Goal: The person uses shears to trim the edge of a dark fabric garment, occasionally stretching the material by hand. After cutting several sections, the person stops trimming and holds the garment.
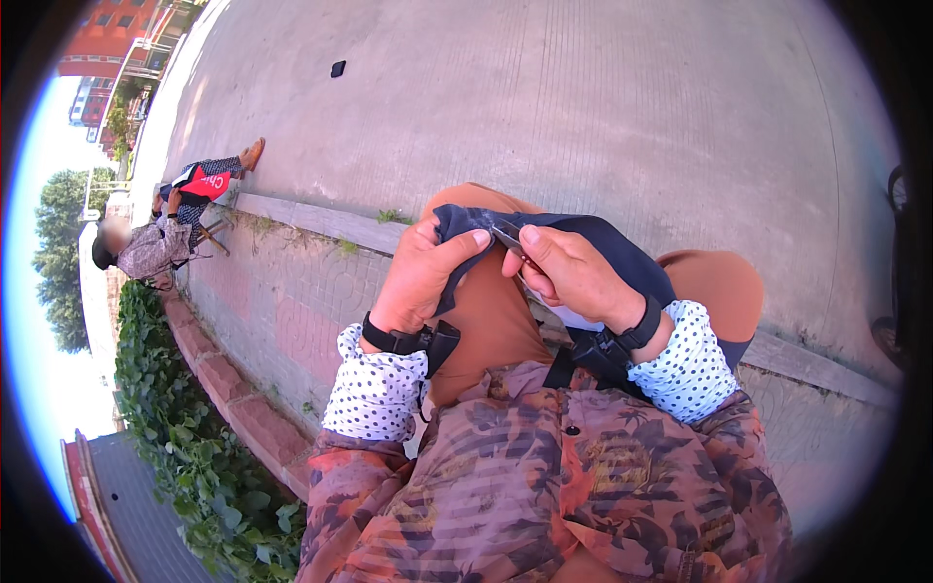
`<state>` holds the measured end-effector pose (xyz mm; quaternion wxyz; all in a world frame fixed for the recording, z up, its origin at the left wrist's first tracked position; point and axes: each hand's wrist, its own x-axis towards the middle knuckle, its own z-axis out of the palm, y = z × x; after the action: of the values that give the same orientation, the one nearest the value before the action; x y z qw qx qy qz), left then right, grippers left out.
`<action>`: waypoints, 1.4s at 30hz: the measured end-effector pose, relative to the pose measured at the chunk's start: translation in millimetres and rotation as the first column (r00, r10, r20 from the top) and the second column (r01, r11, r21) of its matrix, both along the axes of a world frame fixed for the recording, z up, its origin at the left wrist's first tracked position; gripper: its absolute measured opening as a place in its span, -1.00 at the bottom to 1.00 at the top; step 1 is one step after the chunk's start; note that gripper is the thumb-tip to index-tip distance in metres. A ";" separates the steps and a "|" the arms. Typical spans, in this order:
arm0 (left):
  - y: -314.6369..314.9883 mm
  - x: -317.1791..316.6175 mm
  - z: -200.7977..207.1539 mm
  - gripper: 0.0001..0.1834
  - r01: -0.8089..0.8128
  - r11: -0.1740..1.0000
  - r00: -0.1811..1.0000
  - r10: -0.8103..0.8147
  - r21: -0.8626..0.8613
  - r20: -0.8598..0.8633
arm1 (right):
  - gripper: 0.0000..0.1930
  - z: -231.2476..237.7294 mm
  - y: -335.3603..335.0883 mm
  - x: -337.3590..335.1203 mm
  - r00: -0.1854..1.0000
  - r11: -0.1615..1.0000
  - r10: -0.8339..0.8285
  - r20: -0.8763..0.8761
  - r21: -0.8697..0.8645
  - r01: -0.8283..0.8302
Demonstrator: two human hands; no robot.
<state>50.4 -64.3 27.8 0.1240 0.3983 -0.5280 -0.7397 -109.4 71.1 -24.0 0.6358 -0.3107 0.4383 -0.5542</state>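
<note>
in the head view, the left hand (418, 267) grips the edge of a dark blue cloth (622, 255), pinching it with the thumb on top and the other fingers folded underneath. the right hand (575, 272) is closed round a small metal tool (509, 239), its thumb pressed along it; the tool's tip meets the cloth just beside the left thumb, and its exact kind is too small to tell. pale threads or scuffs show on the cloth near that tip. the cloth lies across the person's lap, over the brown trousers (491, 335), and runs from the left hand behind the right one to the right knee, with a white patch (573, 317) showing below the right hand. each wrist wears a black strap with a box, above white dotted sleeves (377, 396). beyond the knees run a stone curb (316, 219) and a concrete pavement (603, 97), where a small black object (337, 69) lies well apart from the hands. at the left, another person (146, 248) sits with a red and dark blue cloth (209, 182) on the lap, near a green hedge (185, 428).
</note>
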 end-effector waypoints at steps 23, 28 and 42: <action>1.1 1.8 -0.4 -0.71 0.170 0.982 0.983 -0.163 -0.080 0.089 | -0.84 -10.0 -17.4 -9.8 0.853 0.943 -0.326 -0.408 -0.205 0.263; -0.4 2.6 4.5 -0.70 0.190 0.980 0.973 -0.181 -0.054 0.144 | -0.86 -9.5 -18.9 -8.1 0.709 0.897 -0.435 -0.554 -0.330 0.293; 2.6 3.0 10.5 -0.82 0.067 0.997 0.991 -0.063 -0.037 0.115 | -0.64 17.2 3.4 -17.6 0.846 0.903 -0.394 -0.359 -0.323 0.284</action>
<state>53.5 -61.7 38.3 0.0777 0.4197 -0.5617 -0.7087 -127.0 74.6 -6.8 0.3727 -0.4184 0.5358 -0.6316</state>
